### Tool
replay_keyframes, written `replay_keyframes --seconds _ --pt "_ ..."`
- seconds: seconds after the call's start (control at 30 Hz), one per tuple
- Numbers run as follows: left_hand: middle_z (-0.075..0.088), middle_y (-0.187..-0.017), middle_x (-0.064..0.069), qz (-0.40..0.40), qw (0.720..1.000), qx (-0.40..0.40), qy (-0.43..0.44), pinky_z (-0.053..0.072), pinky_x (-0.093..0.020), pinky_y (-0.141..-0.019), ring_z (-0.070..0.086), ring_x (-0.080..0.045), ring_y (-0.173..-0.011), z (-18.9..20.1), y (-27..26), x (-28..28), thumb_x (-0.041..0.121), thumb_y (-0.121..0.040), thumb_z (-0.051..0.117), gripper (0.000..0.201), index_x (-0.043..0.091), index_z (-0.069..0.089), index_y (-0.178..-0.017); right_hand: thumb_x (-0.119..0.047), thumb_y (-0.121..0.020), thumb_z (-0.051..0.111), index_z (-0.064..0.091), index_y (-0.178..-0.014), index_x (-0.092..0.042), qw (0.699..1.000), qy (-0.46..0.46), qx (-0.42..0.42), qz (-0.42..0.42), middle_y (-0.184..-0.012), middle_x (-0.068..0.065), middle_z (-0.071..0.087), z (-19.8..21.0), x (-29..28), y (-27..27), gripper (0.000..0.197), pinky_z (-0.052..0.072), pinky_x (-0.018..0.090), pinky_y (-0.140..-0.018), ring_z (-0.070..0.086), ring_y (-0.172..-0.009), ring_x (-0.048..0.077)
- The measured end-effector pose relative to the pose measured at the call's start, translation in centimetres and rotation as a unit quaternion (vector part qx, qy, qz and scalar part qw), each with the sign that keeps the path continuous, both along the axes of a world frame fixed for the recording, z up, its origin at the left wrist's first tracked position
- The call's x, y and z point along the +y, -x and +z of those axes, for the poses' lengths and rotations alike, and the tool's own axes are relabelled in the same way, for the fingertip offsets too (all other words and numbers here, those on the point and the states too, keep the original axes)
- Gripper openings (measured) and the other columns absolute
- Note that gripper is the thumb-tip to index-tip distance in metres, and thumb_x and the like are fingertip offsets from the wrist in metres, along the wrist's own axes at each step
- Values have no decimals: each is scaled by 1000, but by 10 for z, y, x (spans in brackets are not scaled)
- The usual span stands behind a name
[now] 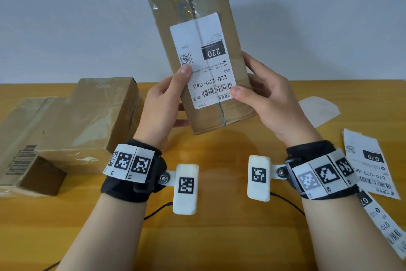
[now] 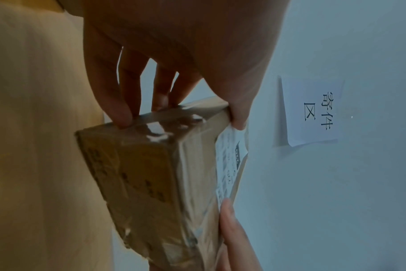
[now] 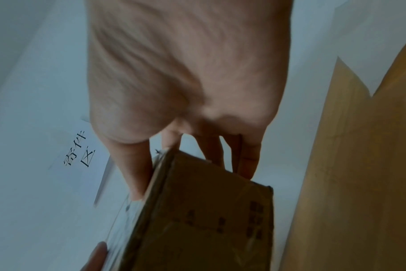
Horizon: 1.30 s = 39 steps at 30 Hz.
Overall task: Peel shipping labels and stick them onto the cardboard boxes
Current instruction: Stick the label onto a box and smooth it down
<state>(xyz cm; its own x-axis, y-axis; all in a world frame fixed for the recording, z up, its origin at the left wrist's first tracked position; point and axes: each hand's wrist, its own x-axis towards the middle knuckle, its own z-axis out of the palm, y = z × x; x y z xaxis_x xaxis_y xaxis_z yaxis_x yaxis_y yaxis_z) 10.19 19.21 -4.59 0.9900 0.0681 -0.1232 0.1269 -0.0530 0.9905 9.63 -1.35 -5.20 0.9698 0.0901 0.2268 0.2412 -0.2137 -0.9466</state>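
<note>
Both hands hold a taped cardboard box (image 1: 211,116) tilted up above the wooden table (image 1: 219,226). A white shipping label (image 1: 204,59) marked 220-220-C40 lies stuck across its front face. My left hand (image 1: 167,99) grips the box's lower left side, thumb pressing the label's left edge. My right hand (image 1: 263,99) grips the lower right side, thumb on the label's bottom corner. The left wrist view shows the box (image 2: 151,174) end-on, with fingers (image 2: 125,110) on its back and the label (image 2: 230,165) on the thumb side. The right wrist view shows the box (image 3: 209,210) with fingers (image 3: 248,161) behind it.
Two more cardboard boxes (image 1: 83,123) lie at the left of the table. A strip of unpeeled labels (image 1: 369,165) marked 070 lies at the right edge. A piece of peeled backing paper (image 1: 318,110) sits behind my right hand. A paper sign (image 2: 313,110) hangs on the wall.
</note>
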Motion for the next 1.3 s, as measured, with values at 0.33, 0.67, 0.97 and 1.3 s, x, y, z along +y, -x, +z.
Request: replay_keyframes --seconds 0.33,0.67,0.97,1.3 --pt "80 -109 2 58 992 -64 88 66 -40 -78 78 -15 -104 -5 -8 8 33 -96 73 59 17 52 -149 2 -94 62 67 -133 -27 998 -24 -7 -52 -119 -11 76 -7 -3 -2 48 60 24 -83 71 -111 6" --pt "66 -135 -16 -54 993 -9 108 66 -54 -74 77 -27 -108 -12 -8 -4 36 -65 92 95 7 43 -140 -43 -105 50 67 -96 -31 970 105 -40 -215 -87 -13 71 9 2 -2 23 49 19 -63 64 -79 1" --pt "67 -132 -9 -75 993 -34 89 66 -54 -78 78 -25 -106 -14 0 -20 25 -68 90 88 15 39 -139 -86 -88 25 44 -123 -23 910 304 -10 -282 -119 3 52 6 25 6 75 49 58 -91 50 -115 30" --pt "75 -123 -12 -96 990 -70 81 65 -59 -76 78 -31 -103 -8 1 -15 33 -61 89 94 6 46 -140 -93 -80 21 55 -115 -19 905 251 -84 -334 -109 0 60 -5 20 -1 89 53 60 -85 58 -107 29"
